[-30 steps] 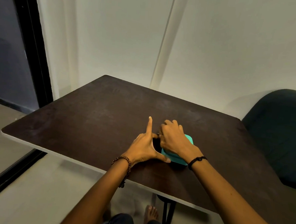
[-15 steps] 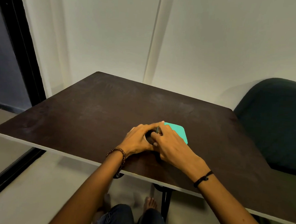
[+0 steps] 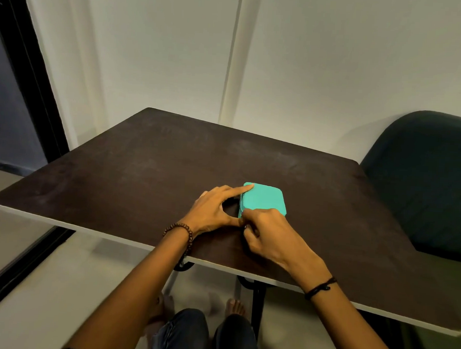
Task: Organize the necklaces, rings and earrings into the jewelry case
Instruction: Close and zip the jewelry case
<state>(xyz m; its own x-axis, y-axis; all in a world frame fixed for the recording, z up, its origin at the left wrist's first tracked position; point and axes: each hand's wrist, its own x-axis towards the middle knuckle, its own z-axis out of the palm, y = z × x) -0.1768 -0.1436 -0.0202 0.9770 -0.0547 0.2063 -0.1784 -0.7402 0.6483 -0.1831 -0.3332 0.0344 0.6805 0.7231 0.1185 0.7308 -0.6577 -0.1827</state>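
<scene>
Near the middle of the frame, a little to the right, a small closed turquoise jewelry case [image 3: 262, 200] with rounded corners lies flat on the dark brown wooden table [image 3: 158, 157], closer to the near edge than to the far one. At its left side the left hand [image 3: 211, 210] is spread and relaxed: the straight index finger touches the far left corner of the lid, and the thumb reaches to the near left corner, so the hand grasps nothing. Just below the case, the right hand [image 3: 271, 235] has its fingers curled and pinches at the near left corner of the case, touching the left thumb; what exactly is between the fingertips I cannot tell. A brown bead bracelet [image 3: 183, 229] is around the left wrist and a black cord bracelet [image 3: 321, 287] around the right one. On the right side of the frame a dark green padded chair [image 3: 424, 179] stands beside the table. At the bottom centre, under the table edge, blue jeans [image 3: 189, 335] and bare feet [image 3: 234, 306] are visible.
</scene>
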